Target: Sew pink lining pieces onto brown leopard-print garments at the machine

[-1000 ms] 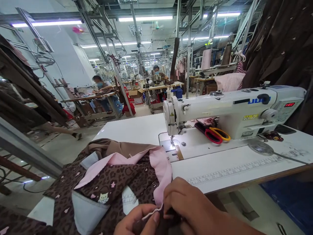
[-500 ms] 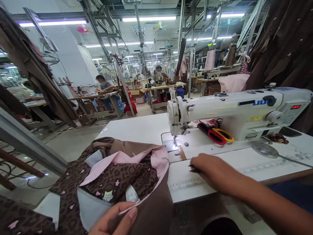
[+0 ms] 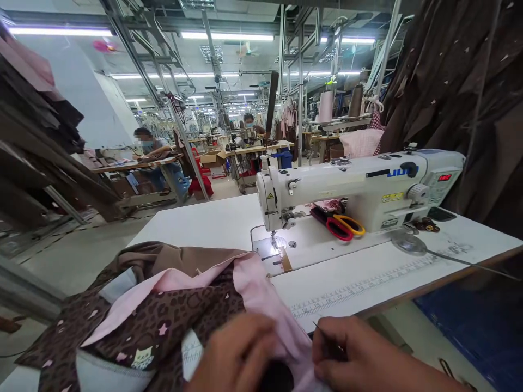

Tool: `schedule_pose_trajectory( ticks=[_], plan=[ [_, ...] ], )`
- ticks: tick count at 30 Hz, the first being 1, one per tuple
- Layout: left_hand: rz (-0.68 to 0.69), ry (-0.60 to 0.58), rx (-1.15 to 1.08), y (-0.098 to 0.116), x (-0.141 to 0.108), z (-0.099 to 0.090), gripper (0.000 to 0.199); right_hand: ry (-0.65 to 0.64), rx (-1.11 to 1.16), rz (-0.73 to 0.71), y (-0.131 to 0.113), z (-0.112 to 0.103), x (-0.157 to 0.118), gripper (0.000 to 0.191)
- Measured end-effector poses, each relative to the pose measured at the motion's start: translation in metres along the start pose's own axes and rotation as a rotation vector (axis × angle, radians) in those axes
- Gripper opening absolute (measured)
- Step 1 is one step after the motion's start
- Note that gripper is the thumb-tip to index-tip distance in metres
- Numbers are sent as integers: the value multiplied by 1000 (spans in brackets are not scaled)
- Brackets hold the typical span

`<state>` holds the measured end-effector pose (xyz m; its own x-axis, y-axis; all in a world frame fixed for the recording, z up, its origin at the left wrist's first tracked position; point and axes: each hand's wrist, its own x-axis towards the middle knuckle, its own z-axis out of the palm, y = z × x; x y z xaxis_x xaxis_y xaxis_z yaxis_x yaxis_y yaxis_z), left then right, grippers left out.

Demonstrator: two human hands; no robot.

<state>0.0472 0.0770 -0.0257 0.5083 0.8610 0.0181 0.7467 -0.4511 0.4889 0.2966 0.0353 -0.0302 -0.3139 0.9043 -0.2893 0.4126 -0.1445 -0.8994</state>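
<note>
A brown garment [image 3: 151, 258] with a pink inner band [image 3: 261, 288] and leopard-print panels [image 3: 171, 305] lies over the table's left front and hangs past its edge. My left hand [image 3: 241, 354] is over the band, smeared by motion with its fingers bent; whether it grips the cloth cannot be made out. At the band's right edge, my right hand [image 3: 347, 348] is closed around a small dark pointed tool [image 3: 317, 326], most of it hidden in the fingers. Beyond both hands stands a white sewing machine [image 3: 327, 182], its lit needle area apart from the garment.
Scissors with red and yellow handles [image 3: 343, 227] lie under the machine arm. A ruler strip [image 3: 347, 294] runs along the white table [image 3: 196, 220]. A metal disc on a rod [image 3: 408, 244] sits at right. Brown cloth hangs on both sides; two people sit at tables behind.
My right hand has come from the tabletop down to the garment's edge, still holding the dark tool. My left hand has moved up and right across the pink band. The view has shifted right.
</note>
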Motion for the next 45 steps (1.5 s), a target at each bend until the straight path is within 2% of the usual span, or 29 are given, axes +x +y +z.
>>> schedule_pose_trajectory(
  ticks=[2,4,8,10,12,13,16,18,20,22,25,28,31,35,38,41,45],
  plan=[
    [-128,100,153,-26,21,-9,47,48,4,-49,5,-2,6,16],
    [-205,139,266,-54,46,-17,53,65,-49,-158,4,-3,15,18],
    [-170,67,375,-98,102,-48,52,95,-246,-276,-15,0,43,23],
    [-91,32,387,-105,128,-67,49,101,-311,-285,-25,2,56,20],
    [-6,36,384,-99,143,-78,44,84,-387,-285,-30,3,64,17],
    [30,51,379,-91,145,-78,39,71,-424,-283,-31,3,66,17],
    [106,94,348,-58,128,-54,24,22,-522,-277,-23,5,70,13],
    [155,75,308,-39,103,-28,28,-50,-568,-285,-15,8,71,13],
    [193,83,276,-31,78,-7,30,-142,-594,-303,-10,12,72,9],
    [230,99,252,-34,60,4,29,-210,-594,-323,-9,13,71,6],
    [286,142,224,-45,47,8,35,-219,-564,-345,-15,2,67,9],
    [296,213,190,-49,44,7,40,-67,-510,-347,-23,-13,66,1],
    [281,242,118,-41,44,8,38,16,-489,-415,-25,-17,71,13],
    [276,282,-50,-31,39,9,40,-97,-513,-495,-25,-6,81,32],
    [245,274,-110,-28,35,10,43,-141,-564,-495,-28,0,85,20],
    [236,240,-116,-29,33,9,49,-178,-598,-481,-34,-5,84,5],
    [241,207,-121,-33,33,12,54,-180,-446,-488,-37,-20,79,11]
  ],
)
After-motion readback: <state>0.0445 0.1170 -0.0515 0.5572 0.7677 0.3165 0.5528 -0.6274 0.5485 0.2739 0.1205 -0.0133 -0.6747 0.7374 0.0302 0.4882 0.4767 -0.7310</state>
